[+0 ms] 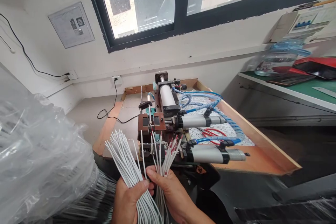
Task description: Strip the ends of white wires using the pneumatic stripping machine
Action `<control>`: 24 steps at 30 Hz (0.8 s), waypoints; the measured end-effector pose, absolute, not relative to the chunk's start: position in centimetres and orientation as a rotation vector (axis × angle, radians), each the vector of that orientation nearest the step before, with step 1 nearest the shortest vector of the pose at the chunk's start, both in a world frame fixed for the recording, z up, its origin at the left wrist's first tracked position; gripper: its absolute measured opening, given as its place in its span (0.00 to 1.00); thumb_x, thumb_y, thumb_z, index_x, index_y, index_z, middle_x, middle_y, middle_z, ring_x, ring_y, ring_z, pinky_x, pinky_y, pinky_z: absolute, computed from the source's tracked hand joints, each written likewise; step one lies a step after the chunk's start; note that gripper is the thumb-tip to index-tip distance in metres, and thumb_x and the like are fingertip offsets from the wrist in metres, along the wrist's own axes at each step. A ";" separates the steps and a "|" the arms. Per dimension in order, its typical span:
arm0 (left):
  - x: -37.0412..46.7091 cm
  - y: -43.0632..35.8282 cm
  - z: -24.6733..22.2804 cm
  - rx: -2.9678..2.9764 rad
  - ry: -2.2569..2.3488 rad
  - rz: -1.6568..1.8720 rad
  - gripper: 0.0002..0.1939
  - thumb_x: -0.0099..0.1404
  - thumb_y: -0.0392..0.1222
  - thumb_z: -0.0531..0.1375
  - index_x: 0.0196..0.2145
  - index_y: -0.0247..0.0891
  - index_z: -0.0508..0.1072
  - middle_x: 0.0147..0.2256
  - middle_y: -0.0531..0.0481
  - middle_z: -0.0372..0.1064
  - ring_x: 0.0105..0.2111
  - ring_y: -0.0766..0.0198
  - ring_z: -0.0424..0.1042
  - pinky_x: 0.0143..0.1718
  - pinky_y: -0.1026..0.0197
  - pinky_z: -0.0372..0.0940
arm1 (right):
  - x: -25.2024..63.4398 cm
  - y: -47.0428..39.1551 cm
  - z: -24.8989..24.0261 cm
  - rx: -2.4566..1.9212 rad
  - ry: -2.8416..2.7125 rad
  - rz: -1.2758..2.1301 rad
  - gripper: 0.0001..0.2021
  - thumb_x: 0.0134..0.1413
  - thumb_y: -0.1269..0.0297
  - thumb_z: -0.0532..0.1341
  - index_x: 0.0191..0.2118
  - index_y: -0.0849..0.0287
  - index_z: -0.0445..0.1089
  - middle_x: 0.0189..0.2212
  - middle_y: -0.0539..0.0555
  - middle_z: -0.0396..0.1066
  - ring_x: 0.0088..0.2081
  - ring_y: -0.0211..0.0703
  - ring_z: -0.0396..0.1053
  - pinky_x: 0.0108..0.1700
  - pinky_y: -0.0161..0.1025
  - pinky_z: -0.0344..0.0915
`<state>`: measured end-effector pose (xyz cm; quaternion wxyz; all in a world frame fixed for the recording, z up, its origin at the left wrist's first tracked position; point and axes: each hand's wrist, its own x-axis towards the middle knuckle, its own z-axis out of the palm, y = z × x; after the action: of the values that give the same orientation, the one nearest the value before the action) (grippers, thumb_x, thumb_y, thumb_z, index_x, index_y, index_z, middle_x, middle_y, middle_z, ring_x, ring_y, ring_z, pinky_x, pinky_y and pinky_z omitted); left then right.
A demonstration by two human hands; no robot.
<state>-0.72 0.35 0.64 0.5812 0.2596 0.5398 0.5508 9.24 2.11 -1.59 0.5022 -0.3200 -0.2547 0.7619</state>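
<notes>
White wall (157, 57) ahead of us, window (154, 0) above. We've got white wires in both hands, held up just on our side of the machine. Left hand (128, 196): fingers closed around a thick bundle (124, 161), thumb across the front; round, plain white insulation, tops fanned out at slightly uneven heights. Right hand (169, 187): closed on a thinner bundle (168, 159), looser spread, several tips dark red; thumb and forefinger pinched together beside our left thumb. One loose wire (143, 150) stands between the bundles; can't tell which fingers have it. Behind them, machine (151, 122) with silver cylinders (207, 154), blue hoses (235, 129) and a coil of red line (214, 134), sitting in a wooden tray (273, 154). Clear plastic wrap (39, 154) at left covers more wire. Labels: framed sheet (70, 24) on the wall has small pictures, text too small for us to read. Bottle (278, 57) on the green shelf (324, 87) has a label, blurred. Breaker box (285, 28) above it shows blue switches, markings illegible.
</notes>
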 end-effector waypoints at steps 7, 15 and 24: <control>-0.6 0.4 0.4 0.627 1.211 1.270 0.10 0.38 0.37 0.65 0.23 0.33 0.73 0.21 0.47 0.72 0.24 0.56 0.70 0.30 0.55 0.62 | 9.6 1.3 -2.1 -0.873 -0.633 1.637 0.12 0.37 0.58 0.64 0.27 0.63 0.69 0.18 0.50 0.65 0.22 0.37 0.61 0.29 0.35 0.58; -1.2 0.3 -0.3 0.635 1.315 1.257 0.08 0.38 0.37 0.65 0.20 0.32 0.72 0.18 0.48 0.71 0.21 0.60 0.69 0.26 0.59 0.62 | 9.9 1.1 -2.6 -1.010 -0.642 1.502 0.10 0.37 0.59 0.64 0.21 0.61 0.70 0.16 0.50 0.66 0.23 0.39 0.61 0.29 0.35 0.57; -0.7 0.3 -0.1 0.528 1.379 1.306 0.12 0.36 0.37 0.66 0.22 0.33 0.70 0.18 0.51 0.70 0.21 0.55 0.71 0.25 0.55 0.65 | 10.1 1.8 -2.3 -1.001 -0.508 1.600 0.10 0.35 0.60 0.65 0.21 0.62 0.69 0.15 0.47 0.63 0.20 0.34 0.58 0.25 0.32 0.55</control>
<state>-0.71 0.29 -0.08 0.5521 0.2235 0.5832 0.5524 10.13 1.80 -2.29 0.5592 -0.4247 -0.2155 0.6786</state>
